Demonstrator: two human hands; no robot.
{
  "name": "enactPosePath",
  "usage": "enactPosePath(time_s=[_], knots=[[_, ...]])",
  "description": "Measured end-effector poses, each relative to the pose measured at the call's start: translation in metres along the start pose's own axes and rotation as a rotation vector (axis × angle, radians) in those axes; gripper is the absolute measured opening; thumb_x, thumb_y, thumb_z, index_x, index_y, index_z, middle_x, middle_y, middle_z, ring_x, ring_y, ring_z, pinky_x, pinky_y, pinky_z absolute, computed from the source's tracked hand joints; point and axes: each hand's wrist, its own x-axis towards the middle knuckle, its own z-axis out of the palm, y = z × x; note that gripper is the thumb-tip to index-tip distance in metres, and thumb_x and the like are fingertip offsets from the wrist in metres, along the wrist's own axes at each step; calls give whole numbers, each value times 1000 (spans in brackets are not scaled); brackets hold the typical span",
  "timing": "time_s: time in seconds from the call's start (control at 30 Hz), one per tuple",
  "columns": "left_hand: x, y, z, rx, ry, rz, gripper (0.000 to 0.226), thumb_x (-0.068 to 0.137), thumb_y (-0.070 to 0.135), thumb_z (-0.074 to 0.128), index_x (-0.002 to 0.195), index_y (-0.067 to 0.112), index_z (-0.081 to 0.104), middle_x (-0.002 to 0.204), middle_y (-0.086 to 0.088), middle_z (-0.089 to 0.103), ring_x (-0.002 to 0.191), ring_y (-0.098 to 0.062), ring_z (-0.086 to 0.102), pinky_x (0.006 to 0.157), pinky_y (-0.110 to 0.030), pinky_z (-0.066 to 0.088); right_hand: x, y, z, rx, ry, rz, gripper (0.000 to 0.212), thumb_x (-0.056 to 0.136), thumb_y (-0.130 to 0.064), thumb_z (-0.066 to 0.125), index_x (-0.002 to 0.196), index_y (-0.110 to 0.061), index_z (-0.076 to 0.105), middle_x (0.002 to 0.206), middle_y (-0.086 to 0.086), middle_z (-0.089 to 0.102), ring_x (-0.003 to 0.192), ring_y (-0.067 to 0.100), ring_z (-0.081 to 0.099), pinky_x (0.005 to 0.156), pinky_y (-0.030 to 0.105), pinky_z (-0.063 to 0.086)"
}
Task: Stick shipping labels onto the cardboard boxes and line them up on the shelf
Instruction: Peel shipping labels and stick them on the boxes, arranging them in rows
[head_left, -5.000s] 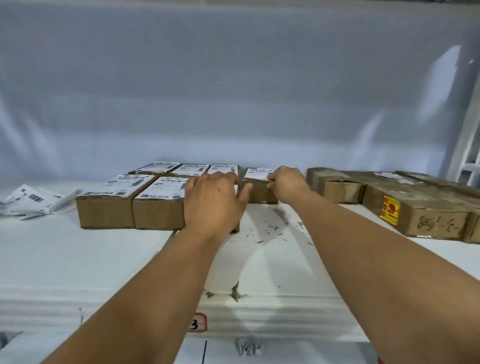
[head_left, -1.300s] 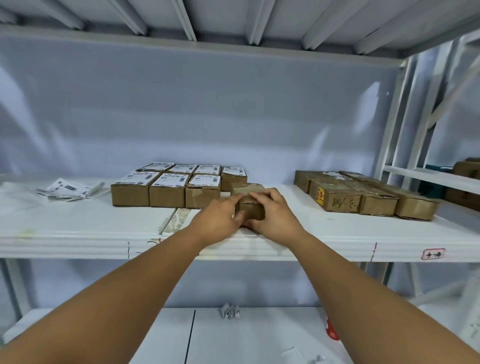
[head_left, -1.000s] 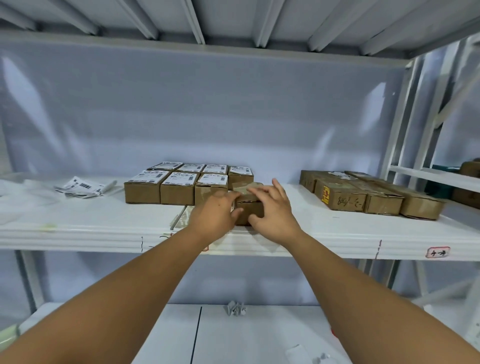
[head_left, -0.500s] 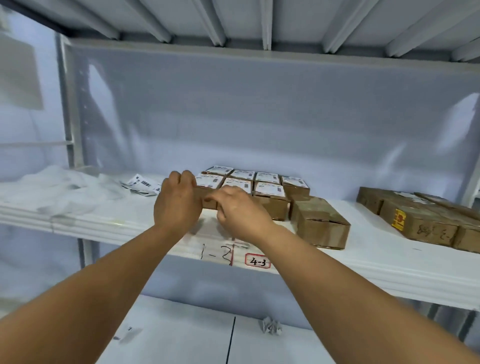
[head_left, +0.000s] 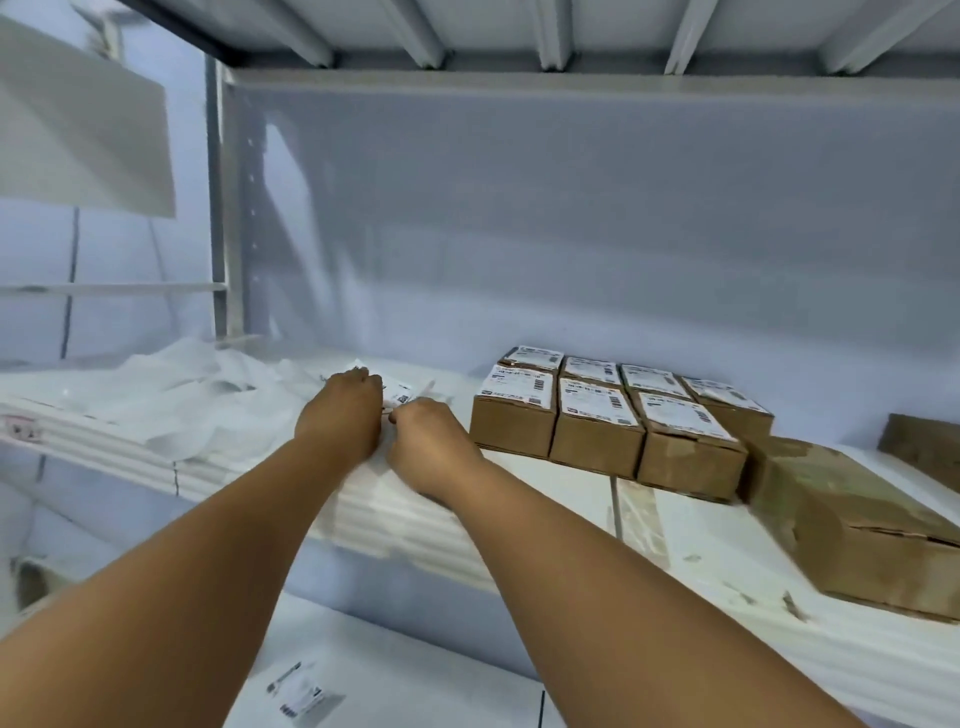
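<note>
Both hands have left the plain brown cardboard box (head_left: 841, 514) and gone over to the left, so that box now sits alone at the right of the white metal shelf (head_left: 415, 525), near the front edge, with no label on top. Nearest of all, low down, a small white slip with black print (head_left: 298, 691) lies on the white lower shelf (head_left: 426, 670). Above it, two bare arms reach out to the upper shelf. The left hand (head_left: 340, 410) and the right hand (head_left: 431, 441) are close together, almost touching. Between them and just behind them lie the white paper shipping labels (head_left: 399, 393) with black print. The left hand's fingers are curled down on the labels and seem to hold them. The right hand seems to pinch one label by its near edge, but it is blurry, so this is only my best guess. I think the step now is getting a new label for the plain box. Next, one label has to come free from the rest, go over to the plain box and be pressed flat on its top. Then that box can be pushed into line. To the right of the hands stand the small brown cardboard boxes with white labels on top (head_left: 597, 441), side by side in two neat rows, just beside the plain box. Off to the left is a heap of crumpled white sheets (head_left: 171, 395). Farthest back is the pale grey wall (head_left: 571, 234).
</note>
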Motion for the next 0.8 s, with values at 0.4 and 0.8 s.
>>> enactPosePath(time_s=[0.4, 0.8], knots=[[4, -2, 3, -121, -5, -49, 19, 84, 10, 47, 87, 15, 65, 83, -6, 58, 78, -28, 56, 64, -29, 46, 26, 9, 14, 38, 35, 69, 24, 85, -5, 46, 106, -1, 57, 116, 17, 57, 113, 33, 51, 90, 39, 46], [1, -6, -7, -500, 183, -146, 10, 82, 11, 59, 84, 12, 68, 85, -7, 68, 83, -26, 60, 70, -29, 45, 23, 11, 9, 219, 133, 115, 37, 86, -4, 45, 123, -9, 45, 125, 13, 47, 114, 30, 49, 86, 33, 41]])
